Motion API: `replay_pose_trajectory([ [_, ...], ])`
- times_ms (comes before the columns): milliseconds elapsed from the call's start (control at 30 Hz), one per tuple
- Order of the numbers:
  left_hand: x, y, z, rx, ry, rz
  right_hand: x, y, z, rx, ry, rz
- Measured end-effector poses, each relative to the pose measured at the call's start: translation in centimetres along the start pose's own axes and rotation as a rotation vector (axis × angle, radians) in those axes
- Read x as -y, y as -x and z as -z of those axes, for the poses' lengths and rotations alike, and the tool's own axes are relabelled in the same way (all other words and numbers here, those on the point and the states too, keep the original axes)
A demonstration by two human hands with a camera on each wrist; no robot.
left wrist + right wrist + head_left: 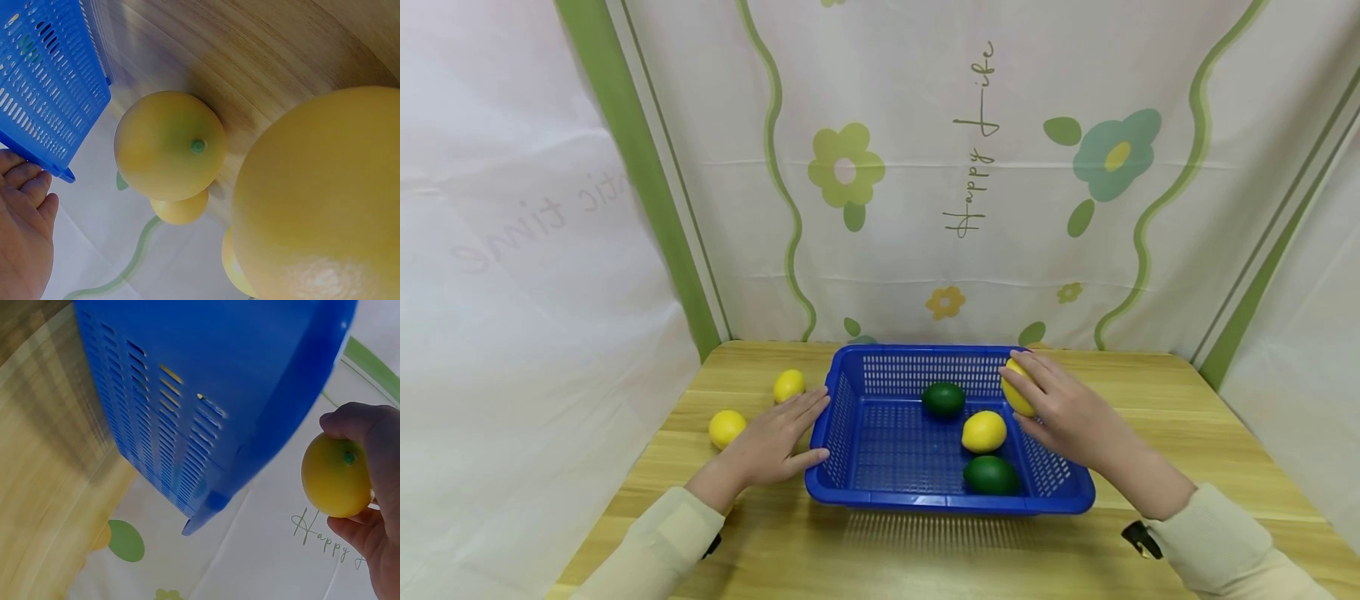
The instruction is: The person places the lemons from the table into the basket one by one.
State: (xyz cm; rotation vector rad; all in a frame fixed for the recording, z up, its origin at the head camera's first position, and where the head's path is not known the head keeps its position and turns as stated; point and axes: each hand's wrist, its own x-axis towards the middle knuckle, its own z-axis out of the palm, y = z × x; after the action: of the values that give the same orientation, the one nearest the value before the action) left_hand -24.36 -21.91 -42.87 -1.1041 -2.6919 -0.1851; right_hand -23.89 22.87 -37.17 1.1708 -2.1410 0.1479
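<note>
Lemon [334,481] is probably handling light and firm, its even skin suggesting a plastic imitation; bruising is seeming unlikely, but the smooth curve could be slipping under a loose pinch, so thumb and fingers are best taking opposite sides round its widest part. Looks: it is showing clean yellow, rounded, with a small green nub at 1 end. Right hand [1067,412] is pinching it between thumb and fingers, holding it up by the rear right corner of the blue basket [925,502]; right-wrist view is showing a gap between fruit and rim. Inside, nearest first: front green fruit [991,475] is lying by the front wall, yellow fruit [983,432] is resting just behind it, rear green fruit [943,401] is sitting towards the back wall. Left hand [775,442] is touching the basket's left rim with its fingertips, fingers lying nearly straight, thumb standing apart. Left of the basket, nearer loose lemon [727,428] and farther loose lemon [789,386] are sitting on the wooden table [1187,433]; left-wrist view is showing 4 yellow fruits outside. Behind everything, white printed curtain [910,242] is hanging.
</note>
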Motion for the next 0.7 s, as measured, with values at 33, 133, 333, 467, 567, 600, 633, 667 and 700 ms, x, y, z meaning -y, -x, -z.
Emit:
replay_pose_trajectory([
  [33, 0.0, -0.01, -0.01, 0.001, -0.001, 0.0, -0.02, 0.04, -0.01, 0.006, -0.011, -0.004],
  [133, 0.01, -0.02, -0.01, 0.002, -0.003, 0.0, -0.13, 0.14, 0.0, 0.031, -0.049, -0.023],
  [333, -0.02, -0.01, 0.03, 0.006, -0.006, 0.006, -0.36, 0.45, -0.12, 0.07, -0.093, -0.048],
  [467, -0.04, 0.01, 0.07, 0.004, -0.006, 0.008, -0.43, 0.59, -0.26, 0.09, -0.103, -0.059],
  [567, -0.03, 0.01, 0.05, -0.002, -0.006, 0.006, -0.49, 0.7, -0.33, 0.117, -0.123, -0.075],
  [600, -0.01, 0.01, 0.02, -0.004, -0.006, 0.005, -0.52, 0.75, -0.34, 0.129, -0.128, -0.08],
  [633, -0.01, 0.01, 0.0, -0.005, -0.004, 0.004, -0.55, 0.8, -0.37, 0.141, -0.136, -0.084],
  [667, 0.0, 0.01, -0.03, -0.007, -0.003, 0.003, -0.58, 0.85, -0.4, 0.149, -0.143, -0.089],
  [700, 0.0, 0.01, -0.06, -0.006, -0.002, 0.003, -0.61, 0.9, -0.45, 0.157, -0.147, -0.092],
])
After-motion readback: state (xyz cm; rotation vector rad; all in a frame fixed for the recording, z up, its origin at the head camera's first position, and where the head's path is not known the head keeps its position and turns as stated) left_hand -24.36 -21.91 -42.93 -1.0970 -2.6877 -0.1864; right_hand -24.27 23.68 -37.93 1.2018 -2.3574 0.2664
